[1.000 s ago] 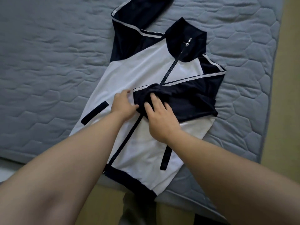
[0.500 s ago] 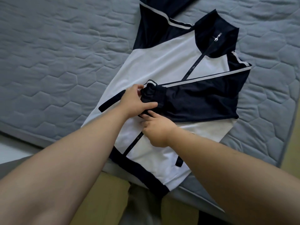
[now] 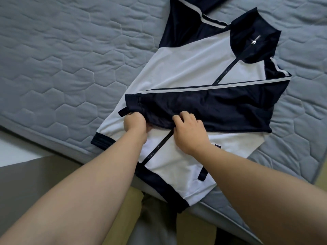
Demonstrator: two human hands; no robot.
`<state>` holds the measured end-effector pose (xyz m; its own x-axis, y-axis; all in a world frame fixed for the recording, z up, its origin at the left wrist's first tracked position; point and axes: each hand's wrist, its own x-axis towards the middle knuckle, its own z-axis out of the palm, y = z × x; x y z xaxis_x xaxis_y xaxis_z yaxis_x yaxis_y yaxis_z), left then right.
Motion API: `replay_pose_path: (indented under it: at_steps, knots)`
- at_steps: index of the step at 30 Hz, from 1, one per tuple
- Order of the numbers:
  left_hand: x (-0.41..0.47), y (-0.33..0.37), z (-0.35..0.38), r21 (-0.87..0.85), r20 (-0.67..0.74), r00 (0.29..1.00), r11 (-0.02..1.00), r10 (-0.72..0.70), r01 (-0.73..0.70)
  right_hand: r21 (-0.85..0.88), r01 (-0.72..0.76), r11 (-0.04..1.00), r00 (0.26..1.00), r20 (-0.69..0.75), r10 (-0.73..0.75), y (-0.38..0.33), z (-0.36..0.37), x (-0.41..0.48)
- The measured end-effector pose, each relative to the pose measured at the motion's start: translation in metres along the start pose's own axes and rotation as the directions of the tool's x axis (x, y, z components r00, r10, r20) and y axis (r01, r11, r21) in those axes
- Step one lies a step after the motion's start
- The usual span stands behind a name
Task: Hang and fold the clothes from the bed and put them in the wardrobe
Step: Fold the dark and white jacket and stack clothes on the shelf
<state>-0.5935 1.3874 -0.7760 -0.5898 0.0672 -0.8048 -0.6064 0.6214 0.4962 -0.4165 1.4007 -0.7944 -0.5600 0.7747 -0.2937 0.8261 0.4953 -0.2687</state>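
Observation:
A white and navy zip jacket (image 3: 185, 68) lies front up on the grey quilted mattress (image 3: 62, 59), collar at the far right, hem hanging over the near edge. Its navy right sleeve (image 3: 212, 106) is folded flat across the chest, cuff pointing left. My left hand (image 3: 135, 124) grips the lower edge of that sleeve near the cuff, fingers curled under the fabric. My right hand (image 3: 190, 130) pinches the same lower edge a little further right, over the zip line. The other sleeve runs out of view at the top.
The mattress edge (image 3: 53, 138) runs diagonally below the jacket. Beneath it I see a pale floor strip at the left and a yellowish floor (image 3: 123, 218) near my legs. Open mattress surface spreads to the left of the jacket.
The bunched sleeve has been pulled out flat and leftward across the jacket front. Both hands shifted from its crumpled cuff to its lower edge. The view has drifted left.

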Motion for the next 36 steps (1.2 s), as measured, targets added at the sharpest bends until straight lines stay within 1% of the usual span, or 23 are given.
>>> replay_pose_path:
  at_steps: [2, 3, 5, 7, 9, 11, 12, 13, 14, 16, 17, 18, 19, 22, 24, 26, 28, 30, 31, 33, 34, 35, 36]
  knots:
    - [-0.005, 0.009, 0.004, -0.077, -0.053, 0.999, 0.997, -0.009, 0.005, -0.051, 0.030, 0.998, 0.997, 0.075, -0.026, 0.004, 0.001, 0.001]
    - [-0.004, 0.011, 0.006, -0.044, -0.074, 0.997, 0.998, 0.030, -0.033, -0.058, 0.049, 0.997, 0.995, 0.093, -0.044, 0.006, 0.001, 0.001]
    - [-0.009, 0.014, 0.005, 0.115, -0.133, 0.974, 0.979, 0.183, -0.168, -0.048, 0.061, 0.997, 0.991, 0.119, -0.055, 0.007, -0.001, 0.002]
    - [-0.005, 0.013, 0.001, 0.333, -0.123, 0.936, 0.902, 0.330, -0.274, -0.028, 0.059, 0.998, 0.986, 0.159, -0.053, 0.008, -0.005, 0.006]
    - [0.001, 0.013, -0.008, 0.520, -0.063, 0.920, 0.800, 0.386, -0.300, 0.004, 0.043, 0.999, 0.974, 0.222, -0.043, 0.008, -0.011, 0.010]
    - [0.003, 0.017, -0.018, 0.614, -0.021, 0.927, 0.736, 0.375, -0.284, 0.044, 0.025, 0.999, 0.955, 0.295, -0.037, 0.009, -0.021, 0.015]
    - [0.001, 0.021, -0.021, 0.669, -0.002, 0.930, 0.692, 0.368, -0.272, 0.065, 0.006, 0.998, 0.944, 0.329, -0.027, 0.010, -0.027, 0.018]
    - [-0.002, 0.026, -0.025, 0.737, 0.011, 0.922, 0.620, 0.387, -0.269, 0.089, -0.034, 0.995, 0.934, 0.357, 0.000, 0.011, -0.035, 0.022]
    - [-0.003, 0.031, -0.027, 0.807, 0.024, 0.898, 0.522, 0.439, -0.276, 0.114, -0.088, 0.990, 0.926, 0.375, 0.039, 0.013, -0.045, 0.028]
    - [-0.009, 0.044, -0.028, 0.898, 0.096, 0.820, 0.307, 0.564, -0.316, 0.155, -0.208, 0.966, 0.925, 0.353, 0.143, 0.018, -0.068, 0.044]
    - [-0.014, 0.052, -0.028, 0.906, 0.152, 0.782, 0.231, 0.604, -0.355, 0.170, -0.267, 0.949, 0.923, 0.327, 0.201, 0.020, -0.082, 0.054]
    - [-0.019, 0.060, -0.026, 0.891, 0.215, 0.752, 0.191, 0.623, -0.412, 0.186, -0.322, 0.928, 0.918, 0.303, 0.257, 0.023, -0.097, 0.066]
    - [-0.023, 0.068, -0.023, 0.857, 0.283, 0.729, 0.177, 0.623, -0.484, 0.204, -0.370, 0.906, 0.908, 0.284, 0.307, 0.025, -0.114, 0.080]
    - [-0.033, 0.086, 0.000, 0.707, 0.492, 0.655, 0.176, 0.573, -0.685, 0.300, -0.459, 0.836, 0.885, 0.229, 0.404, 0.034, -0.156, 0.132]
    - [-0.034, 0.092, 0.024, 0.635, 0.571, 0.629, 0.202, 0.527, -0.746, 0.323, -0.439, 0.839, 0.898, 0.143, 0.415, 0.039, -0.178, 0.177]
    - [-0.031, 0.091, 0.050, 0.606, 0.603, 0.641, 0.250, 0.476, -0.755, 0.307, -0.422, 0.853, 0.902, 0.050, 0.429, 0.043, -0.191, 0.218]
    - [-0.023, 0.085, 0.077, 0.591, 0.608, 0.666, 0.314, 0.433, -0.743, 0.327, -0.393, 0.859, 0.910, 0.008, 0.414, 0.046, -0.194, 0.261]
    - [-0.010, 0.078, 0.099, 0.565, 0.566, 0.715, 0.438, 0.411, -0.699, 0.409, -0.402, 0.819, 0.911, 0.095, 0.400, 0.047, -0.189, 0.300]
    - [-0.003, 0.076, 0.109, 0.540, 0.529, 0.748, 0.521, 0.400, -0.661, 0.486, -0.417, 0.768, 0.905, 0.147, 0.399, 0.048, -0.187, 0.314]
    - [0.011, 0.068, 0.123, 0.496, 0.438, 0.829, 0.677, 0.346, -0.544, 0.702, -0.417, 0.577, 0.901, 0.235, 0.366, 0.056, -0.179, 0.328]
    - [0.015, 0.065, 0.127, 0.472, 0.392, 0.859, 0.731, 0.328, -0.494, 0.771, -0.405, 0.492, 0.906, 0.263, 0.332, 0.060, -0.176, 0.324]
    - [0.015, 0.063, 0.130, 0.444, 0.350, 0.884, 0.776, 0.310, -0.448, 0.780, -0.406, 0.476, 0.909, 0.294, 0.295, 0.065, -0.175, 0.316]
    - [0.015, 0.061, 0.134, 0.421, 0.320, 0.902, 0.809, 0.292, -0.411, 0.749, -0.418, 0.514, 0.908, 0.321, 0.271, 0.073, -0.173, 0.305]
